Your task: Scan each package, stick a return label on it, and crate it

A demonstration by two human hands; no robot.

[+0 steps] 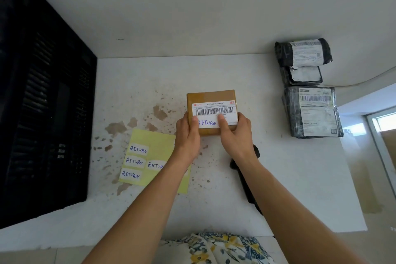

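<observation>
Black crate (pixel 42 103) stood far left on white table (pixel 278 178), well apart from package.
Brown package (pixel 211 111) lay mid-table, long axis left-right, barcode reading upright toward person.
Left hand (pixel 188 133) and right hand (pixel 233 133) gripped its near corners, thumbs pressing return label (pixel 206 123) flat.
Risk: label overlapped shipping label's lower edge; crooked press could crease it or, possibly, cover barcode.
Risk: carry to crate could snag yellow label sheet (pixel 150 156).
</observation>
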